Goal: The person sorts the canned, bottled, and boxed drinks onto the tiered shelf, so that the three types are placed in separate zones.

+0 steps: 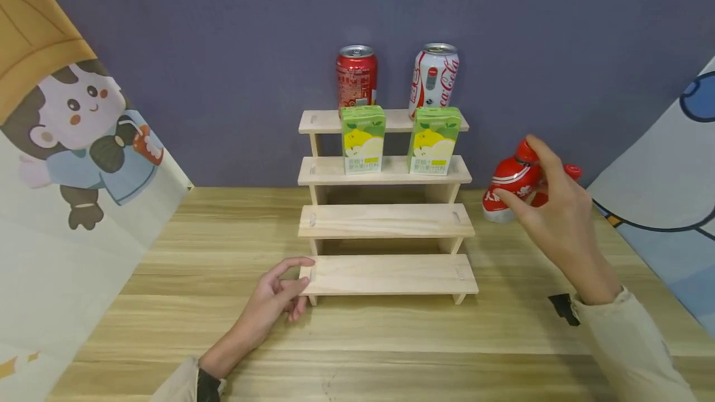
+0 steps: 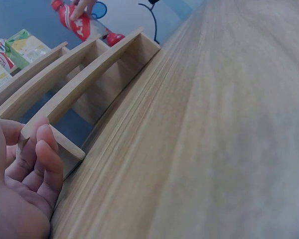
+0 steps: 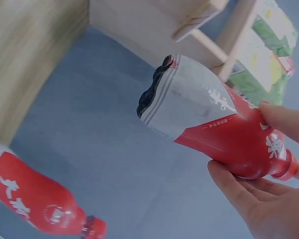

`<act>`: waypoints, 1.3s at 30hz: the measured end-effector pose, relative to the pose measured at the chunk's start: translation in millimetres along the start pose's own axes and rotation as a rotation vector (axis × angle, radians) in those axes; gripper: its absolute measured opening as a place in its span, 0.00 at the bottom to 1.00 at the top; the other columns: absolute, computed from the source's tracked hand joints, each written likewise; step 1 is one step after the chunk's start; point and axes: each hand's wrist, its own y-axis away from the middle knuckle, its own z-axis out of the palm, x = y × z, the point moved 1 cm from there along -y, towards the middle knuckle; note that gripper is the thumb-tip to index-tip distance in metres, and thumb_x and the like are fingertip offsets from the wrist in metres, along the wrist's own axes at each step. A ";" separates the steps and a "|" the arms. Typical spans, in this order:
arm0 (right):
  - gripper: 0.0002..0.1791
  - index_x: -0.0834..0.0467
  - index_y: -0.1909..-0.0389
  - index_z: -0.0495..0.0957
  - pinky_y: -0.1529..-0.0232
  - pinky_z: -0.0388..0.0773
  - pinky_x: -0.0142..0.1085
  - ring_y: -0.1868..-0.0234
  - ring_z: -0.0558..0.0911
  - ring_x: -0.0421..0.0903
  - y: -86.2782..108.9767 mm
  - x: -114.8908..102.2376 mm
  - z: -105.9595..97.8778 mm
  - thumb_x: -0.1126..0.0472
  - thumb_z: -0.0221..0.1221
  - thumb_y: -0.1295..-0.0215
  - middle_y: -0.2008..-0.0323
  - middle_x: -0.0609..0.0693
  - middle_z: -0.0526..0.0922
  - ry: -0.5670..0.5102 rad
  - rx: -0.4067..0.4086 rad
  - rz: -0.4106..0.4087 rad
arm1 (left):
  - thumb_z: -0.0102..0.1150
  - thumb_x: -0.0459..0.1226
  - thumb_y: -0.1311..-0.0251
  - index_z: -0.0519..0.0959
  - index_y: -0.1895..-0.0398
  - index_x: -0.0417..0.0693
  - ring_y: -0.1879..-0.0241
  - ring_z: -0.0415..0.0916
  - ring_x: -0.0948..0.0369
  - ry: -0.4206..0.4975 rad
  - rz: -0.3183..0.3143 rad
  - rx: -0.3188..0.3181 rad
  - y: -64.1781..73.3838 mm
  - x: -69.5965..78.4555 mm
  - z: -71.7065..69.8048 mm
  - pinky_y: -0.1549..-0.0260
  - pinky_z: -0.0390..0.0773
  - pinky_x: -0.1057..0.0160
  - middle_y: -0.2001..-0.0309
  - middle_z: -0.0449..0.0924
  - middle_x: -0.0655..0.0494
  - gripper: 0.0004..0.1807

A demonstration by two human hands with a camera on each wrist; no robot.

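My right hand [image 1: 564, 222] grips a red plastic bottle [image 1: 509, 182], which hangs tilted to the right of a stepped wooden shelf [image 1: 391, 275]. In the right wrist view the bottle's red and clear body [image 3: 204, 114] shows white lettering, with the thumb and fingers around its upper part and the base pointing away from the hand. My left hand [image 1: 274, 299] holds the left end of the shelf's lowest board, its fingers curled at the board's corner in the left wrist view. Behind the right hand stands a second red bottle [image 3: 40, 199], mostly hidden in the head view.
Two green juice cartons, one left [image 1: 363, 141] and one right [image 1: 434, 141], stand on the shelf's second board from the top. A red can [image 1: 356, 76] and a white cola can [image 1: 438, 76] are on the top board. Cartoon-printed panels [image 1: 95, 141] flank the wooden table [image 1: 223, 234].
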 end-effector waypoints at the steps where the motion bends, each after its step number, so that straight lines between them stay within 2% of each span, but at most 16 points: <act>1: 0.55 0.51 0.25 0.60 0.66 0.62 0.17 0.64 0.78 0.54 -0.4 -2.7 -1.8 0.70 0.77 0.55 0.49 0.64 0.80 0.002 0.000 -0.009 | 0.54 0.38 0.27 0.66 0.32 0.44 0.83 0.72 0.64 0.000 -0.001 0.001 -0.1 0.0 0.0 0.84 0.73 0.71 0.81 0.78 0.54 0.23; 12: 0.57 0.52 0.26 0.61 0.69 0.63 0.20 0.61 0.79 0.54 -5.4 -34.7 -13.6 0.69 0.79 0.59 0.46 0.63 0.81 -0.020 -0.007 -0.061 | 0.53 0.37 0.27 0.66 0.32 0.42 0.82 0.73 0.64 -0.008 0.019 -0.028 -1.3 1.0 -0.3 0.83 0.73 0.71 0.80 0.79 0.55 0.24; 15: 0.57 0.52 0.26 0.62 0.64 0.64 0.17 0.58 0.80 0.54 -5.9 -42.2 -13.5 0.69 0.80 0.60 0.45 0.62 0.81 -0.032 0.000 -0.064 | 0.53 0.37 0.27 0.66 0.31 0.43 0.83 0.72 0.64 -0.012 0.022 -0.033 -2.7 1.1 0.2 0.83 0.73 0.71 0.80 0.79 0.55 0.24; 19: 0.57 0.52 0.27 0.63 0.52 0.62 0.11 0.54 0.81 0.56 -8.7 -51.7 -12.1 0.72 0.80 0.62 0.46 0.61 0.81 -0.074 0.001 -0.074 | 0.54 0.38 0.27 0.66 0.31 0.43 0.82 0.72 0.64 -0.013 0.018 -0.037 -3.0 0.7 0.7 0.83 0.73 0.71 0.80 0.78 0.55 0.24; 26: 0.56 0.52 0.26 0.63 0.54 0.65 0.13 0.55 0.81 0.50 -15.9 -70.5 -4.3 0.71 0.79 0.60 0.46 0.58 0.82 -0.146 -0.027 -0.094 | 0.54 0.39 0.27 0.66 0.31 0.44 0.83 0.72 0.64 -0.006 -0.001 -0.002 0.8 0.2 -0.7 0.83 0.73 0.72 0.81 0.78 0.55 0.24; 31: 0.54 0.52 0.27 0.64 0.54 0.70 0.19 0.55 0.81 0.49 -22.3 -83.1 7.4 0.70 0.79 0.59 0.45 0.55 0.82 -0.191 -0.020 -0.128 | 0.55 0.39 0.28 0.67 0.31 0.44 0.83 0.73 0.64 -0.002 0.005 0.008 1.3 0.3 -0.2 0.84 0.73 0.71 0.81 0.78 0.54 0.24; 36: 0.53 0.53 0.27 0.63 0.56 0.81 0.35 0.56 0.81 0.49 -24.5 -93.9 19.0 0.70 0.78 0.57 0.43 0.56 0.80 -0.212 -0.046 -0.160 | 0.55 0.40 0.27 0.67 0.31 0.44 0.83 0.73 0.63 -0.009 0.007 0.017 1.0 0.0 0.7 0.85 0.73 0.71 0.81 0.78 0.54 0.24; 39: 0.53 0.53 0.26 0.62 0.60 0.83 0.44 0.56 0.81 0.49 -25.7 -100.1 23.7 0.69 0.77 0.54 0.44 0.58 0.80 -0.219 -0.080 -0.169 | 0.55 0.40 0.27 0.67 0.31 0.46 0.84 0.73 0.63 -0.008 0.003 0.024 0.2 -0.7 1.4 0.85 0.73 0.70 0.82 0.78 0.53 0.24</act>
